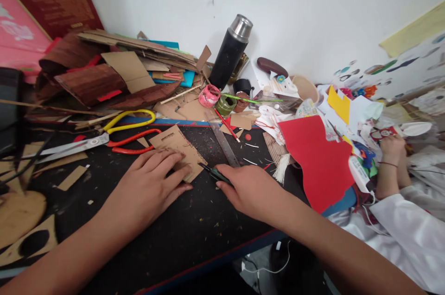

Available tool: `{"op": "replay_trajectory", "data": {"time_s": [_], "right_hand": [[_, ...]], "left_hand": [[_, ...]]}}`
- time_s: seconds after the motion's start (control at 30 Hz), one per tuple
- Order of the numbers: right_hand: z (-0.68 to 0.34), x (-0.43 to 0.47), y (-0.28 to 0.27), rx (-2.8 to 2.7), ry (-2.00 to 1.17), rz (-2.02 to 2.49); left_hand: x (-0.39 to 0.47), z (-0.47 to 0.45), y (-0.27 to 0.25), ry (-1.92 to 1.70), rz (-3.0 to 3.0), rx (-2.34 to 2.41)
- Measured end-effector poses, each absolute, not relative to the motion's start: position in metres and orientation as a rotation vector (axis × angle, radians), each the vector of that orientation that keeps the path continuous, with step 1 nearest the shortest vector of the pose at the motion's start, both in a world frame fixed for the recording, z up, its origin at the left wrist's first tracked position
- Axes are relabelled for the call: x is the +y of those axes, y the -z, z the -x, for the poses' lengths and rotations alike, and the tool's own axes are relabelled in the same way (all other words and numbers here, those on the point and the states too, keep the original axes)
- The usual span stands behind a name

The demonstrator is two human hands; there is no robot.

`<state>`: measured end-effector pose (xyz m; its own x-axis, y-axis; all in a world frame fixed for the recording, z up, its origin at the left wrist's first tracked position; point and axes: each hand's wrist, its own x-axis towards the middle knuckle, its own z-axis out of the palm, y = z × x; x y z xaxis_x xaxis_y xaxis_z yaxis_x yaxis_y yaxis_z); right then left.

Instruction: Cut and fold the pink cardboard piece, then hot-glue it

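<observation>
A small brown cardboard piece (177, 143) with dark marks and notches along its right edge lies on the black mat (187, 225). My left hand (153, 184) rests on its lower left part, palm down with fingers stretched out. In my right hand (246, 188) is a craft knife (216, 174) with a dark green handle. Its dark tip points left and meets the cardboard's right edge; whether it cuts into it I cannot tell. A steel ruler (222, 141) lies just beyond my right hand, its near end close to my knuckles.
Scissors (104, 137) with yellow and red handles lie at left. Paint jars (209, 96) and a black flask (230, 54) stand behind. Red sheet (314, 160) covers the right side. Cardboard scraps (135, 49) pile up at back left. Another person's hand (392, 151) is at far right.
</observation>
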<state>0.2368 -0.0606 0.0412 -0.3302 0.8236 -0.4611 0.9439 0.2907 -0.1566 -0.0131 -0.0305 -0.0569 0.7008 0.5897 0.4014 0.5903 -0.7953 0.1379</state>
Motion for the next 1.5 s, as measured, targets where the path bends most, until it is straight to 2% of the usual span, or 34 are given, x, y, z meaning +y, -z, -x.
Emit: {"op": "replay_trajectory", "data": {"time_s": [0.33, 1.5], "right_hand": [[-0.221, -0.063, -0.051, 2.2, 0.419, -1.582], [-0.218, -0.057, -0.063, 2.086, 0.53, -1.508]], "left_hand": [[-0.031, 0.013, 0.059, 0.746, 2.923, -1.034], [-0.031, 0.015, 0.062, 0.751, 2.997, -1.135]]}}
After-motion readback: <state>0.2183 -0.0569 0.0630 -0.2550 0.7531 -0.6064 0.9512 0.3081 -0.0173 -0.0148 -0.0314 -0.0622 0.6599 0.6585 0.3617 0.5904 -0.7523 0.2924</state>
